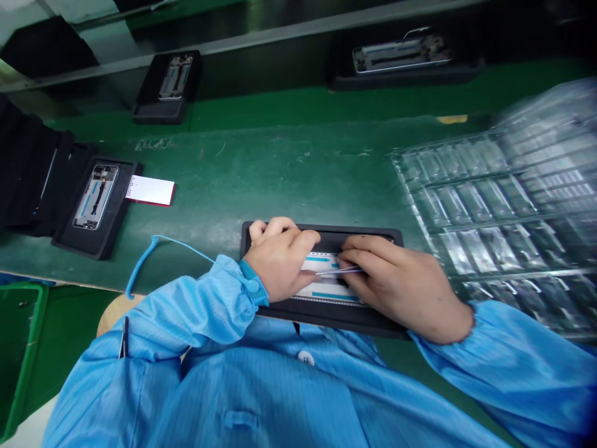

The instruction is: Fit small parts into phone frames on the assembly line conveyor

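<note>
In the head view a phone frame (321, 289) with blue adhesive strips lies lengthwise in a black foam tray (298, 311) right before my body. My left hand (277, 258) covers the frame's left end, thumb on its face and bent fingers over the far side, gripping it. A blue wrist strap (254, 283) goes round that wrist. Between the thumb and fingers of my right hand (396, 277) is a pair of thin metal tweezers (338, 271). Their tips point left and end close to my left thumb. Both hands hide much of the frame.
Clear plastic blister trays (485, 218) are stacked at the right. Another phone in a foam tray (109, 230) and a small notepad (152, 190) lie at the left. Farther back are two more trays with phones (176, 78). A blue coiled cord (140, 264) runs to my left wrist.
</note>
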### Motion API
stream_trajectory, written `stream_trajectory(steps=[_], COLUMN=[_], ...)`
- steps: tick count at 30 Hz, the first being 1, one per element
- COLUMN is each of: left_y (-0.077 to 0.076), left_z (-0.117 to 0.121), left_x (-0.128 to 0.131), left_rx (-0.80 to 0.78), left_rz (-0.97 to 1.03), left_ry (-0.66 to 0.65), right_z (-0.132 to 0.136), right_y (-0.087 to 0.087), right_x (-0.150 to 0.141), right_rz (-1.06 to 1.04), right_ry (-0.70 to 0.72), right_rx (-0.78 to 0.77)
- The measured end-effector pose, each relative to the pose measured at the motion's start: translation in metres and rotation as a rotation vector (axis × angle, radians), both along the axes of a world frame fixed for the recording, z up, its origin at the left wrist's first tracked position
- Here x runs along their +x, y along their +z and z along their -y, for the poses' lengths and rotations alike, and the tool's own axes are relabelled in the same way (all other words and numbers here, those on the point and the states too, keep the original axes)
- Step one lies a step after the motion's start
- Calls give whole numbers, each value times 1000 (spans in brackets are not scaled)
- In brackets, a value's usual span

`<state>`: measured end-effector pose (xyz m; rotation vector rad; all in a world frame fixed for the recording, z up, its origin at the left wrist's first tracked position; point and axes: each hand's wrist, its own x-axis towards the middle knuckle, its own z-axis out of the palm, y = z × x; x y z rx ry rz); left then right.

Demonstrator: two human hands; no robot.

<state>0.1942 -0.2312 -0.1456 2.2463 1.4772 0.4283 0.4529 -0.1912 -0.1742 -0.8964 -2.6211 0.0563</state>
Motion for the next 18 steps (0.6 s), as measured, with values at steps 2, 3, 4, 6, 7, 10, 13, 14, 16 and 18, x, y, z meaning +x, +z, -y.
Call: stream_trajectory(steps=[2,3,4,6,7,10,13,14,16,18], left_y=[0,0,-1,-1,-1,0,0,1,1,1], left_z=[0,0,0,0,0,0,0,0,0,0], left_x=[0,0,1,1,1,1,2,2,2,2], left_rx=[2,5,9,17,20,20,17,17,18,16], left_rz=[-5,-6,-7,-8,-10,-18,-28,-29,-29,-28], left_ry=[0,0,-1,-5,-7,-11,-13,-14,-15,-19], right_z=[0,0,0,1,1,0,-2,-3,-3,-3], right_y=[0,0,0,-1,-1,0,2,3,5,7], right_x=[0,0,0,0,1,1,1,1,1,1], right_rz=[0,-2,-5,-9,-10,-6,-5,-5,-5,-1], right_ry=[28,42,53,63,66,71,91,102,126,138], right_rx=[10,27,49,77,77,41,48,68,115,143])
